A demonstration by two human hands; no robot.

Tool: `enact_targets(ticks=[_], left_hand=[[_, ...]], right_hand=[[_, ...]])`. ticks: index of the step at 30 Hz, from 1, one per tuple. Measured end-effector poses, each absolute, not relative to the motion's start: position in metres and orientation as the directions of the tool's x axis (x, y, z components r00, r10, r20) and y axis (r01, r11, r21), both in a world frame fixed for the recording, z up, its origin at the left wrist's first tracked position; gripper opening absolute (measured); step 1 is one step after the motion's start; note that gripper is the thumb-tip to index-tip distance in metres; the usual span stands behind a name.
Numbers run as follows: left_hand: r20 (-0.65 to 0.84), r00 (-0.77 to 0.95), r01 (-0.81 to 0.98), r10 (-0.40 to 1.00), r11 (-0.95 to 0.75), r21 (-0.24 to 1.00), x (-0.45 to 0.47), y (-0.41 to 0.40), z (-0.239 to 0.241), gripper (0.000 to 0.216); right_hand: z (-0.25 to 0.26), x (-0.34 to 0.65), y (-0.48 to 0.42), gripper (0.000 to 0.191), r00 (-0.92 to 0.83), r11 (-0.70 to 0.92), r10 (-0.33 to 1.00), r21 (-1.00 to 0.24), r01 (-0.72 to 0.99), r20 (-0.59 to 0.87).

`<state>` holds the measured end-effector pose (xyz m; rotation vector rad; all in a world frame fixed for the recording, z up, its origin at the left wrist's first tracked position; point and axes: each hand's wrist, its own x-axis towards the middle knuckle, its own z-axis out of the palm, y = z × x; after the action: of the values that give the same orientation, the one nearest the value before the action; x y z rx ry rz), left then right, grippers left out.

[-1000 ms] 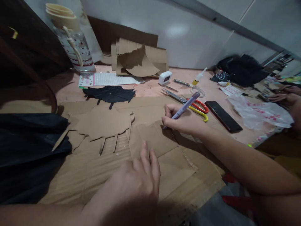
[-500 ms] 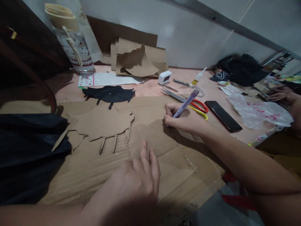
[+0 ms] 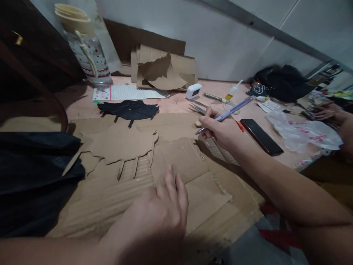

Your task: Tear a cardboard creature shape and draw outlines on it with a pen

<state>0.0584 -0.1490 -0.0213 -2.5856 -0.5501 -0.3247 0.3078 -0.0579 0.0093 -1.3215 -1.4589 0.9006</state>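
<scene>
My right hand (image 3: 217, 125) grips a purple pen (image 3: 234, 110), its tip just above the far edge of a cardboard piece (image 3: 179, 154). My left hand (image 3: 160, 206) lies open on that piece, its fingers stretched out and pressing it down. To the left rests a cut-out cardboard shape (image 3: 118, 143) with thin legs along its edge. Behind it is a black cut-out shape (image 3: 129, 110) with similar prongs. Scissors (image 3: 197, 108) lie behind my right hand, which covers most of their handles.
A phone (image 3: 261, 136) and a plastic bag (image 3: 306, 132) lie on the right, near another person's hand (image 3: 328, 112). A bottle (image 3: 85, 48) stands back left. Folded cardboard (image 3: 168, 70) leans on the wall. Black fabric (image 3: 35, 184) covers the left side. A small glue bottle (image 3: 233, 91) stands behind.
My right hand has lifted and moved away from me with the pen, which now leans further to the right. The scissors' handles are now mostly covered. My left hand stays in place.
</scene>
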Motion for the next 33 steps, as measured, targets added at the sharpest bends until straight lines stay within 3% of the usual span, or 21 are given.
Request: enact_targets(ticks=[4, 9, 12, 19, 27, 33], left_hand=[[0.303, 0.893, 0.434, 0.334, -0.818, -0.377, 0.060, -0.148, -0.021, 0.043], [0.277, 0.890, 0.444, 0.362, -0.828, -0.342, 0.065, -0.148, -0.016, 0.045], [0.298, 0.877, 0.466, 0.378, -0.821, -0.330, 0.066, -0.149, -0.015, 0.048], [0.364, 0.837, 0.532, 0.409, -0.766, -0.362, 0.068, -0.156, -0.013, 0.041], [0.307, 0.867, 0.492, 0.393, -0.773, -0.401, 0.068, -0.157, -0.012, 0.042], [0.327, 0.862, 0.497, 0.387, -0.771, -0.397, 0.068, -0.157, -0.012, 0.042]], right_hand=[[0.014, 0.299, -0.065, 0.033, -0.007, 0.201, 0.977, -0.909, 0.364, 0.213], [0.026, 0.273, -0.087, 0.020, -0.116, 0.103, 0.992, -0.868, 0.486, 0.053], [0.029, 0.257, -0.094, 0.013, -0.162, 0.061, 0.987, -0.888, 0.456, -0.015], [0.016, 0.241, -0.091, 0.015, -0.302, 0.111, 0.953, -0.909, 0.402, -0.017], [0.006, 0.244, -0.088, 0.018, -0.220, 0.179, 0.973, -0.846, 0.503, 0.075], [0.006, 0.245, -0.088, 0.018, -0.245, 0.170, 0.969, -0.818, 0.549, 0.037]])
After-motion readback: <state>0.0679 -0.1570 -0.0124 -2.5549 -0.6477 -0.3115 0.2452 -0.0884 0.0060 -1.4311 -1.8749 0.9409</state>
